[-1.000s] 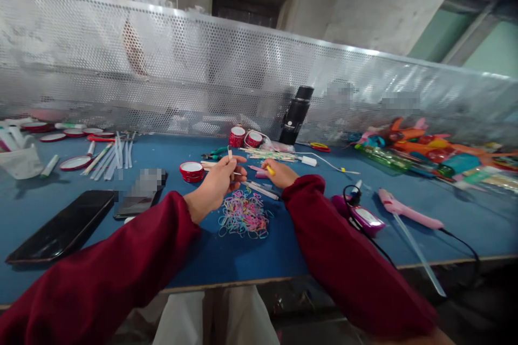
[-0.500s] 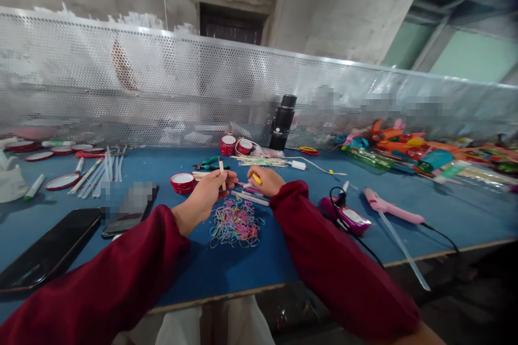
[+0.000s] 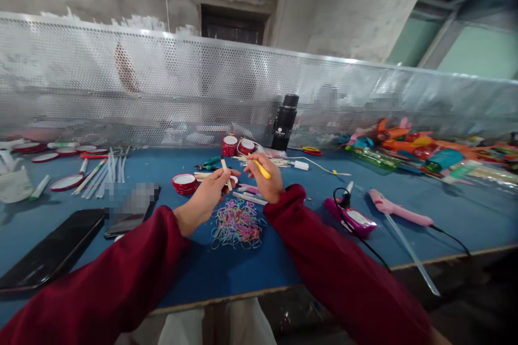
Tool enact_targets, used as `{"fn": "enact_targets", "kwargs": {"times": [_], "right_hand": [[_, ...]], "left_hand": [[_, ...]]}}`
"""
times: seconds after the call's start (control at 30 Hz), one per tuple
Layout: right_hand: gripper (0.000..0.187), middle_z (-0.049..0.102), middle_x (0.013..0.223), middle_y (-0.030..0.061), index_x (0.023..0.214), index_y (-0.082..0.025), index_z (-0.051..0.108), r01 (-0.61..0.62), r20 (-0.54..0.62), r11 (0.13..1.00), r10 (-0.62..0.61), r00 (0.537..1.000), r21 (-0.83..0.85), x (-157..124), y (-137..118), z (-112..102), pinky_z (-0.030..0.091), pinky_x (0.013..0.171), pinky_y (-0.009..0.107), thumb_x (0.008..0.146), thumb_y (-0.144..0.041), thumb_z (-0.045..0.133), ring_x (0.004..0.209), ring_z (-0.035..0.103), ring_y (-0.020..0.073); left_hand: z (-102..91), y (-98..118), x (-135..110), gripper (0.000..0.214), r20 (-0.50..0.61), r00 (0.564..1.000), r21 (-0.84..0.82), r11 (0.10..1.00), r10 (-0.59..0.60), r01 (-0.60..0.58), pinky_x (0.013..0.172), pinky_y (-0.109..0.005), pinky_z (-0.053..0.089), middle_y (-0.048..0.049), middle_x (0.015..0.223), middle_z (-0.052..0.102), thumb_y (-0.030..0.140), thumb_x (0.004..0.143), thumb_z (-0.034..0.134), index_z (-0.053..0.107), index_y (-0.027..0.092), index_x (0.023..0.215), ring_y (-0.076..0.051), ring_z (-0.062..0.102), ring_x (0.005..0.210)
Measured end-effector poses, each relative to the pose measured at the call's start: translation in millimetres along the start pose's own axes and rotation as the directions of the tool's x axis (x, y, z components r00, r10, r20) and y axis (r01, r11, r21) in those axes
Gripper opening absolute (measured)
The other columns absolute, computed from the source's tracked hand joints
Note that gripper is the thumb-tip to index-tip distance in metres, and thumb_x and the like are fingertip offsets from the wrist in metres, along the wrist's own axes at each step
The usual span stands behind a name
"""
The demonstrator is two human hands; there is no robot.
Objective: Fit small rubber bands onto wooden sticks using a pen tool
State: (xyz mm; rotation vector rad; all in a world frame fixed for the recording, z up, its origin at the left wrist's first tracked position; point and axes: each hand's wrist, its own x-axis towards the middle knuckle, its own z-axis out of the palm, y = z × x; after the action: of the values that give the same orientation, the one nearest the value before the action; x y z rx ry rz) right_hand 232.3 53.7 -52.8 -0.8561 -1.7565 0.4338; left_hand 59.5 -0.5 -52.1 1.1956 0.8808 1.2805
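My left hand [image 3: 209, 190] is closed on a flat pale wooden craft stick [image 3: 224, 165], which stands nearly upright between thumb and fingers. My right hand [image 3: 267, 177], just to the right of it, grips a yellow pen-shaped tool [image 3: 262, 167]. Its back end slants down to the right, and its narrow tip points left toward the stick, apart from it. I cannot make out what kind of tip it has. Below both hands lies a heap of small coloured rubber bands [image 3: 238, 225]. Pale and purple sticks [image 3: 250, 198] rest behind the heap.
Left of my hands stand red-rimmed round tins [image 3: 184, 183] and two phones [image 3: 52, 248]. A black bottle [image 3: 284, 124] stands at the back. To the right are a purple device [image 3: 351, 219], a pink glue gun [image 3: 399, 209] and a pile of colourful balloons [image 3: 416, 145].
My right hand has lifted and turned, so more of the yellow tool shows. The craft stick in my left hand has tilted, its top leaning left.
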Motion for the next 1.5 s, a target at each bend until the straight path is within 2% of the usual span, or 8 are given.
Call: {"fn": "enact_targets", "kwargs": {"times": [0.2, 0.4, 0.57, 0.73, 0.87, 0.93, 1.1, 1.5], "right_hand": [[0.046, 0.063, 0.074, 0.0003, 0.123, -0.023, 0.059, 0.066, 0.045, 0.993, -0.07, 0.997, 0.094, -11.8, -9.7, 6.7, 0.047, 0.059, 0.026, 0.096, -0.054, 0.038, 0.058, 0.056, 0.0126], [0.031, 0.066, 0.109, 0.0075, 0.119, -0.027, 0.061, 0.221, -0.116, 0.972, -0.23, 0.966, -0.081, -24.1, -34.0, 12.6, 0.049, 0.089, 0.038, 0.095, -0.038, 0.046, 0.1, 0.062, 0.0226], [0.023, 0.07, 0.094, 0.0005, 0.114, -0.037, 0.058, 0.31, 0.043, 0.95, -0.31, 0.95, -0.016, -40.6, -43.4, 25.5, 0.052, 0.085, 0.038, 0.095, -0.034, 0.046, 0.087, 0.066, 0.0212], [0.012, 0.071, 0.089, 0.0008, 0.1, -0.032, 0.059, 0.364, 0.075, 0.927, -0.359, 0.93, -0.089, -41.4, -42.1, 31.8, 0.05, 0.086, 0.036, 0.092, -0.033, 0.05, 0.088, 0.066, 0.0208], [0.014, 0.069, 0.096, 0.0053, 0.101, -0.025, 0.058, 0.267, 0.063, 0.937, -0.259, 0.964, -0.225, -13.7, -21.6, 9.3, 0.047, 0.084, 0.033, 0.089, -0.032, 0.053, 0.091, 0.064, 0.0208], [0.017, 0.069, 0.094, 0.0055, 0.105, -0.023, 0.057, 0.098, 0.046, 0.91, -0.087, 0.995, -0.402, 4.6, 0.7, -11.0, 0.046, 0.078, 0.031, 0.09, -0.028, 0.05, 0.087, 0.064, 0.0207], [0.025, 0.066, 0.08, 0.0036, 0.1, -0.022, 0.06, -0.24, 0.017, 0.603, 0.388, 0.921, -0.761, 25.9, 61.7, -46.1, 0.034, 0.061, 0.026, 0.079, -0.01, 0.057, 0.069, 0.058, 0.0179], [0.013, 0.064, 0.071, 0.0016, 0.078, -0.021, 0.061, -0.131, 0.074, 0.658, 0.274, 0.959, -0.742, 15.0, 81.0, -45.9, 0.024, 0.057, 0.029, 0.073, -0.01, 0.062, 0.056, 0.044, 0.0119]], "left_hand": [[2.7, 2.2, -2.0, 0.03, 0.042, 0.999, -0.011, 1.0, -0.018, 0.019, 0.046, -0.018, 0.031, -0.0044, 0.076, 0.063, 0.045, 0.088, 0.055, 0.064, 0.016, 0.088, -0.008, 0.052, 0.056], [1.3, -2.6, 0.4, 0.018, 0.058, 0.998, -0.058, 0.998, -0.032, 0.036, 0.049, -0.018, 0.036, -0.005, 0.077, 0.064, 0.033, 0.085, 0.06, 0.062, 0.015, 0.086, -0.008, 0.055, 0.058], [0.4, -3.2, 0.3, 0.017, -0.016, 1.0, -0.106, 0.994, -0.012, 0.01, 0.051, -0.018, 0.037, 0.0008, 0.069, 0.057, 0.03, 0.078, 0.065, 0.059, 0.015, 0.083, -0.007, 0.049, 0.055], [-1.2, 1.2, -2.8, 0.019, -0.076, 0.997, -0.091, 0.996, -0.021, 0.014, 0.049, -0.018, 0.036, 0.0037, 0.064, 0.053, 0.034, 0.078, 0.065, 0.055, 0.017, 0.079, -0.007, 0.046, 0.052], [-4.7, 2.8, 0.9, 0.014, -0.167, 0.986, -0.03, 0.999, 0.005, -0.01, 0.047, -0.017, 0.032, -0.0008, 0.071, 0.06, 0.03, 0.085, 0.056, 0.056, 0.017, 0.083, -0.007, 0.05, 0.055], [-5.7, 3.5, 3.0, 0.014, -0.195, 0.981, -0.021, 1.0, 0.001, -0.005, 0.047, -0.018, 0.031, -0.0025, 0.072, 0.062, 0.029, 0.087, 0.052, 0.055, 0.017, 0.082, -0.008, 0.051, 0.055], [-4.6, 6.6, 2.7, 0.012, -0.176, 0.984, -0.019, 1.0, -0.013, 0.009, 0.046, -0.018, 0.03, -0.0025, 0.072, 0.06, 0.024, 0.089, 0.05, 0.056, 0.016, 0.081, -0.007, 0.05, 0.054], [-5.4, 0.4, 4.5, 0.02, -0.046, 0.998, 0.048, 0.998, -0.032, 0.035, 0.049, -0.017, 0.034, -0.003, 0.08, 0.064, 0.034, 0.091, 0.051, 0.058, 0.015, 0.086, -0.006, 0.053, 0.058]]}}
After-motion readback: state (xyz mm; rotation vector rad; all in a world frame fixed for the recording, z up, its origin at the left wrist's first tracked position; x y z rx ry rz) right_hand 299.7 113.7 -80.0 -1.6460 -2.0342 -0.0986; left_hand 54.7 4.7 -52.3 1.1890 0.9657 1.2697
